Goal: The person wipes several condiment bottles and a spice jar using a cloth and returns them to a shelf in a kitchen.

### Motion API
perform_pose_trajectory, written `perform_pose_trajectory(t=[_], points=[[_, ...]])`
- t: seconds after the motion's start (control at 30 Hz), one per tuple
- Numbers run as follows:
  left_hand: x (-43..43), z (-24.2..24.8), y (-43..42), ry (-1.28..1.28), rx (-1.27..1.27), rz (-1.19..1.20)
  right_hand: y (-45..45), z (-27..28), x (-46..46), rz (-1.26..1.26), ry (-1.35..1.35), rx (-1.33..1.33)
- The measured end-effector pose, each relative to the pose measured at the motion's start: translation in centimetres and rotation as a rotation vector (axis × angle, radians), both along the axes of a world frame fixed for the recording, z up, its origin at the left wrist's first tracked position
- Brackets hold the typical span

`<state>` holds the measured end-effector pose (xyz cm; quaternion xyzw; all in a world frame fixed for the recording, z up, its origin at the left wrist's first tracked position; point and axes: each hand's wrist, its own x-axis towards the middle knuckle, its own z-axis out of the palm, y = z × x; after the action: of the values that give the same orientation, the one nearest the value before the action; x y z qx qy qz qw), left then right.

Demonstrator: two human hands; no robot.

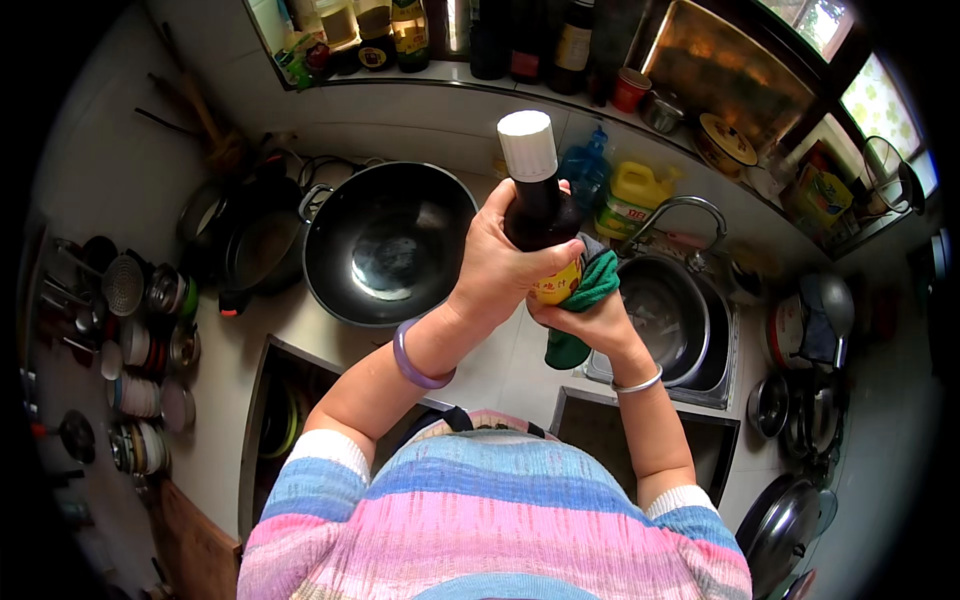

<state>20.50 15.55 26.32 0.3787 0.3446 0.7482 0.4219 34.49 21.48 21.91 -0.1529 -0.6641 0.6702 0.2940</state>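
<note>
A dark sauce bottle (541, 214) with a white ribbed cap (528, 146) and a yellow label stands nearly upright before me. My left hand (499, 251) is wrapped around its body below the neck. Lower down, my right hand (592, 322) grips a green cloth (592, 289), which presses against the bottle's label side. The bottle's base is hidden behind my hands. To the left of the bottle, a large black wok (394, 247) rests on the counter, its inside showing only a bright reflection.
At right is a sink (726, 360) holding a metal basin (664, 315) under a curved faucet (679, 201). A yellow detergent jug (637, 191) and a blue bottle (586, 166) stand behind it. Bottles line the window ledge (480, 84). Stacked bowls (139, 397) and pans (262, 244) occupy the left.
</note>
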Motion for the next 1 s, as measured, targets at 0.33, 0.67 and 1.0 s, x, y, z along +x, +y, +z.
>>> perform_pose_trajectory(t=[0.33, 0.67, 1.0], points=[[-1.4, -3.2, 2.9, 0.391, -0.028, 0.179, 0.2, -5.8, 1.6, -0.025, -0.089, -0.641], [-12.4, -1.0, 10.7, 0.188, 0.038, 0.255, 1.7, -17.1, -0.3, 0.574, -1.202, 0.712], [-29.6, 0.9, 21.2, 0.728, -0.140, 0.552, 15.6, -1.6, -22.4, -0.239, -0.252, 1.043]])
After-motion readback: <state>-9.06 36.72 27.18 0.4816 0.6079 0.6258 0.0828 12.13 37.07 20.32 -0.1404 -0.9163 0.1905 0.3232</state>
